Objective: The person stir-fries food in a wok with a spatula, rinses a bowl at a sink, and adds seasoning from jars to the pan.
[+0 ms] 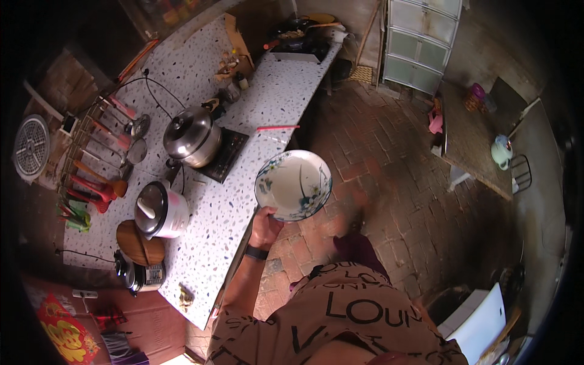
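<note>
My left hand (265, 228), with a dark band on its wrist, grips the near rim of a floral-patterned ceramic plate (287, 185). The plate is held beside the counter edge, partly over the brick floor, and nothing lies in it. My right hand is out of view. On the speckled counter (207, 228) to the left, a lidded steel pot (192, 137) sits on a black induction cooker (226, 157). Nearer stand a white rice cooker (171, 212) and another cooker (148, 276), with a round wooden lid or board (140, 242) leaning by them. A red stick-like thing (278, 127) lies near the counter's edge.
Ladles and spatulas hang on the left wall. At the counter's far end, a wok (292, 32) holding food sits on a stove. Across the brick floor (392, 159) are a cabinet (417, 45) and a table (474, 146) with a pale green jug (502, 150).
</note>
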`<action>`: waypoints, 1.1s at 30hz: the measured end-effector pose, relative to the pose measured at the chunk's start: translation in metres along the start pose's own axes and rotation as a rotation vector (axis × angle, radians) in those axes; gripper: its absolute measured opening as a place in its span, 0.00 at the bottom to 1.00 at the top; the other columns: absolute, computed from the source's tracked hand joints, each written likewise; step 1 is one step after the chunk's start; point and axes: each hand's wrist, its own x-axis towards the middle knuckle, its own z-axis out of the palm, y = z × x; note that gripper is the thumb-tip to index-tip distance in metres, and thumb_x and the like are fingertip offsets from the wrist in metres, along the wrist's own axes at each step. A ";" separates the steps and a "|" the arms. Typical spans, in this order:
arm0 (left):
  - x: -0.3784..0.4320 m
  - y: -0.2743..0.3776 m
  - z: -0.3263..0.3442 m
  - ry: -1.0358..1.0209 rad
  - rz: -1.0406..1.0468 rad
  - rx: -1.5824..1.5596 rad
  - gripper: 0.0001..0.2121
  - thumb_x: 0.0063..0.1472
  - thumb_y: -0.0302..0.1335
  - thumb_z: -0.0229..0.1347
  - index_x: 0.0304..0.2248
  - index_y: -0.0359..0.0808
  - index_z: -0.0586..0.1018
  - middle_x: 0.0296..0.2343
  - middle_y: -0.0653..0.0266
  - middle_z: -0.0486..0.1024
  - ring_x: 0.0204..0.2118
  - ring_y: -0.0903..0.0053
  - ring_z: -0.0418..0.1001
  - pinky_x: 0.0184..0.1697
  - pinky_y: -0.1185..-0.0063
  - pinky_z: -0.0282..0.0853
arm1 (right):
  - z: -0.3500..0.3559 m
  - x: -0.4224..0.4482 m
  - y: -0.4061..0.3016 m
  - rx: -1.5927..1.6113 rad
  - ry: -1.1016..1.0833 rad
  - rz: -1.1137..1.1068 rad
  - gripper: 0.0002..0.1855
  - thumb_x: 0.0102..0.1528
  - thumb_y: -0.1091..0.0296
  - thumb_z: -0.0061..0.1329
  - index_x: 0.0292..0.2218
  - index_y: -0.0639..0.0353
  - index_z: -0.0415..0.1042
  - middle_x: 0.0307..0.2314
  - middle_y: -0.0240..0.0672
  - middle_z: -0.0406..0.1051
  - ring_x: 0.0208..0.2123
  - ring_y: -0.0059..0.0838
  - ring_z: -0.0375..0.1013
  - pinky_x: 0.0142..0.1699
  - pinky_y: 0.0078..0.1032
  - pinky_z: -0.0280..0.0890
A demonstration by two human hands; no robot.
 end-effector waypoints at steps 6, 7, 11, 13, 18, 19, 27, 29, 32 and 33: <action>0.159 0.035 0.062 0.016 0.029 0.005 0.20 0.49 0.26 0.42 0.44 0.29 0.62 0.37 0.54 0.69 0.37 0.63 0.69 0.35 0.70 0.68 | -0.075 0.093 -0.095 0.125 -0.079 -0.100 0.11 0.50 0.75 0.31 0.17 0.58 0.57 0.14 0.32 0.57 0.16 0.24 0.54 0.21 0.28 0.50; 0.183 0.044 0.079 0.010 0.044 0.002 0.20 0.49 0.26 0.42 0.44 0.29 0.62 0.37 0.54 0.69 0.37 0.63 0.69 0.35 0.70 0.68 | -0.098 0.112 -0.115 0.144 -0.075 -0.121 0.11 0.50 0.75 0.30 0.17 0.58 0.57 0.14 0.32 0.56 0.16 0.23 0.54 0.21 0.27 0.50; 0.261 0.082 0.106 0.051 0.031 -0.012 0.21 0.50 0.26 0.41 0.44 0.26 0.61 0.40 0.49 0.66 0.41 0.57 0.68 0.36 0.69 0.69 | -0.220 0.203 -0.221 0.449 -0.150 -0.161 0.13 0.51 0.77 0.27 0.17 0.57 0.57 0.13 0.31 0.56 0.16 0.23 0.53 0.19 0.26 0.49; 0.313 0.095 0.125 0.002 0.005 -0.028 0.21 0.50 0.26 0.41 0.44 0.25 0.60 0.41 0.48 0.65 0.42 0.55 0.67 0.38 0.68 0.69 | -0.295 0.269 -0.268 0.851 -0.242 0.054 0.09 0.52 0.72 0.31 0.20 0.58 0.54 0.15 0.30 0.57 0.18 0.25 0.58 0.22 0.21 0.52; 0.426 0.150 0.150 -0.096 0.056 -0.057 0.19 0.52 0.24 0.40 0.45 0.25 0.60 0.42 0.47 0.64 0.44 0.55 0.64 0.46 0.62 0.64 | -0.412 0.324 -0.472 -0.218 0.421 -0.786 0.08 0.50 0.71 0.40 0.25 0.64 0.70 0.16 0.39 0.68 0.17 0.30 0.68 0.21 0.26 0.60; 0.449 0.161 0.153 -0.075 0.107 -0.024 0.20 0.51 0.24 0.41 0.45 0.25 0.60 0.43 0.47 0.63 0.44 0.55 0.64 0.45 0.63 0.65 | -0.424 0.331 -0.507 -0.224 0.418 -0.791 0.08 0.50 0.71 0.40 0.25 0.64 0.70 0.16 0.39 0.68 0.17 0.30 0.68 0.21 0.26 0.60; 0.638 0.255 0.159 -0.049 0.166 0.059 0.17 0.52 0.22 0.42 0.43 0.24 0.62 0.41 0.48 0.64 0.42 0.56 0.66 0.43 0.60 0.66 | -0.422 0.315 -0.636 -0.144 0.043 -0.603 0.10 0.49 0.65 0.41 0.28 0.62 0.69 0.21 0.37 0.69 0.21 0.29 0.68 0.27 0.27 0.62; 0.686 0.273 0.156 -0.016 0.205 0.103 0.14 0.53 0.22 0.42 0.40 0.24 0.63 0.41 0.49 0.64 0.42 0.55 0.66 0.42 0.58 0.67 | -0.420 0.281 -0.647 -0.188 0.063 -0.663 0.13 0.52 0.61 0.37 0.23 0.59 0.67 0.16 0.30 0.65 0.16 0.28 0.63 0.21 0.26 0.58; 0.751 0.302 0.179 -0.017 0.162 0.131 0.14 0.53 0.21 0.40 0.40 0.26 0.63 0.35 0.55 0.66 0.36 0.61 0.69 0.36 0.58 0.71 | -0.431 0.302 -0.661 -0.153 0.025 -0.568 0.13 0.52 0.61 0.37 0.22 0.58 0.66 0.16 0.29 0.64 0.16 0.27 0.63 0.21 0.25 0.57; 0.772 0.312 0.180 0.006 0.138 0.131 0.13 0.52 0.20 0.40 0.39 0.27 0.63 0.33 0.57 0.66 0.35 0.62 0.69 0.36 0.57 0.70 | -0.438 0.312 -0.670 -0.124 0.008 -0.515 0.13 0.52 0.61 0.37 0.22 0.58 0.65 0.16 0.29 0.64 0.16 0.27 0.62 0.21 0.25 0.57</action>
